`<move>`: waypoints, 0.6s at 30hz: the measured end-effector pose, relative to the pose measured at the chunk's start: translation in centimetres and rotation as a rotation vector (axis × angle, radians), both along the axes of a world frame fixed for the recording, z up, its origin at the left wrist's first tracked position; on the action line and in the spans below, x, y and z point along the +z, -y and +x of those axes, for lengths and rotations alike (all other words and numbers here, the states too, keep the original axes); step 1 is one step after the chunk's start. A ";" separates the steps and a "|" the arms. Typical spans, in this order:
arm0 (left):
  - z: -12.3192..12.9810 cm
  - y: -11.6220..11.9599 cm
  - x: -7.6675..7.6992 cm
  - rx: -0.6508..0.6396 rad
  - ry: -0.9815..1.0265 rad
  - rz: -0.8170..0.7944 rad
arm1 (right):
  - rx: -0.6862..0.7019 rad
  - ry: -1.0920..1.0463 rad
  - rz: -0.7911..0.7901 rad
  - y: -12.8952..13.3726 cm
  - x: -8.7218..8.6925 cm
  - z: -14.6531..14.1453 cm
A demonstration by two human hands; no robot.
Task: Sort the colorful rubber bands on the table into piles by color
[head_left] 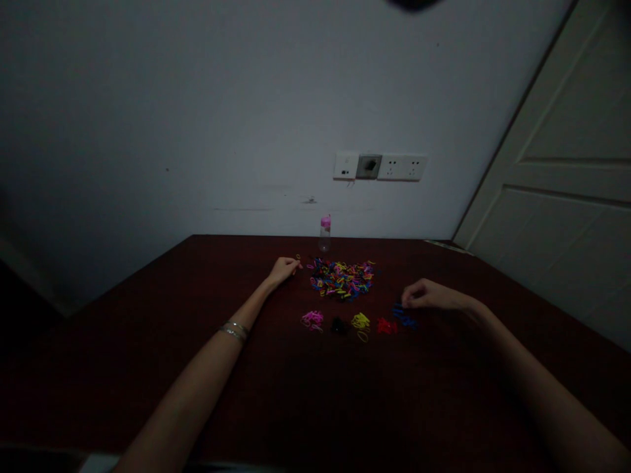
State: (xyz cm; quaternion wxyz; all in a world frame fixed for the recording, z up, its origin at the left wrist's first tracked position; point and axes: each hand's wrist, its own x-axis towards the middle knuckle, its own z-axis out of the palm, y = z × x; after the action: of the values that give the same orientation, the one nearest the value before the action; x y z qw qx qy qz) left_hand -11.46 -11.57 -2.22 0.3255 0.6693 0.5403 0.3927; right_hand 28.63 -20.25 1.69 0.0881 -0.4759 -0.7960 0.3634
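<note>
A mixed pile of small coloured bands [344, 278] lies on the dark red table [315, 394]. In front of it are separate little heaps: pink [313, 319], black [338, 326], yellow [361, 321], red [387, 326] and blue [405, 316]. My left hand [284, 270] rests left of the mixed pile, fingers closed, with a yellowish band [298, 257] close to its fingertips; what it grips is too small to make out. At the blue heap, my right hand [420, 293] has its fingers pinched together, and anything between them is hidden.
Behind the mixed pile stands a clear bottle [324, 235] with a pink cap. The wall [246, 118] rises at the table's back edge and carries sockets [392, 167]. A pale panelled door [566, 171] is at the right.
</note>
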 end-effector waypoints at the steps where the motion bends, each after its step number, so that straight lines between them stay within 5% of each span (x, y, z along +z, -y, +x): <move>1: 0.0 0.0 0.0 0.002 -0.004 0.001 | 0.005 0.005 -0.017 0.0 0.0 0.0; 10: 0.0 0.0 0.0 -0.006 -0.006 0.006 | -0.021 -0.006 -0.029 0.3 0.2 -0.4; 18: 0.1 0.0 0.0 0.001 0.005 -0.008 | -0.163 -0.076 0.144 -0.4 -1.1 -0.6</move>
State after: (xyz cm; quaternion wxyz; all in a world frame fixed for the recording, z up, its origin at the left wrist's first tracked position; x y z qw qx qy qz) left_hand -11.38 -11.54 -2.18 0.3293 0.6668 0.5412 0.3925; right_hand 28.00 -19.88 0.60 0.1815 -0.5174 -0.7748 0.3148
